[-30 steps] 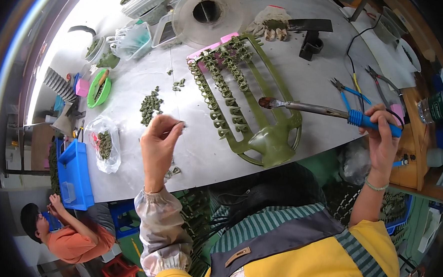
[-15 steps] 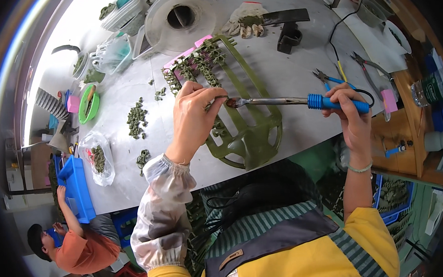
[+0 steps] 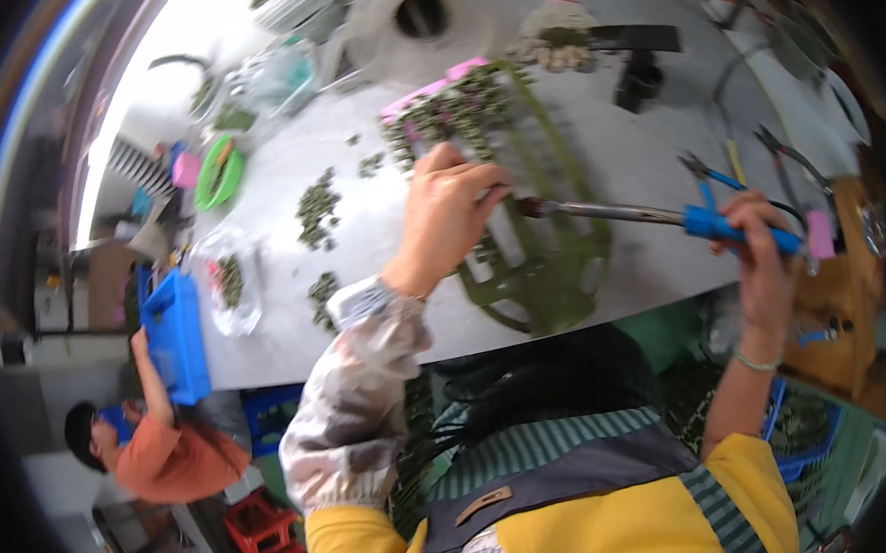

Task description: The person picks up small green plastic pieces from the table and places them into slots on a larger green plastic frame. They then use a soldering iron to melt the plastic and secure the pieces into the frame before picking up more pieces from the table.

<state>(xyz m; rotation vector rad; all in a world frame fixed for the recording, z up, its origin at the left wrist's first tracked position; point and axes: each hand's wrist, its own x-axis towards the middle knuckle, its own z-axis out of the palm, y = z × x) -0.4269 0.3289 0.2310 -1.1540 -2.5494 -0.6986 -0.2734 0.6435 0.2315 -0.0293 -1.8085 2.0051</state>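
My right hand grips the blue handle of a soldering iron. Its metal shaft points left, and the brownish tip lies just off my left fingertips. My left hand is pinched closed above an olive-green moulded plastic frame; whatever sits between thumb and finger is too small and blurred to name. Rows of small green pieces cover the far left part of the frame, by a pink block. Loose green pieces lie in small piles left of my hand.
Blue-handled pliers lie beyond my right hand, near a cable. A work glove and a black clamp-like part are at the back. To the left are a green bowl, a bag, a blue tray and a co-worker.
The whole view has shifted, so the bench and both hands appear further right. The soldering iron slopes more, its handle end lower, and its tip is slightly further from my left fingertips.
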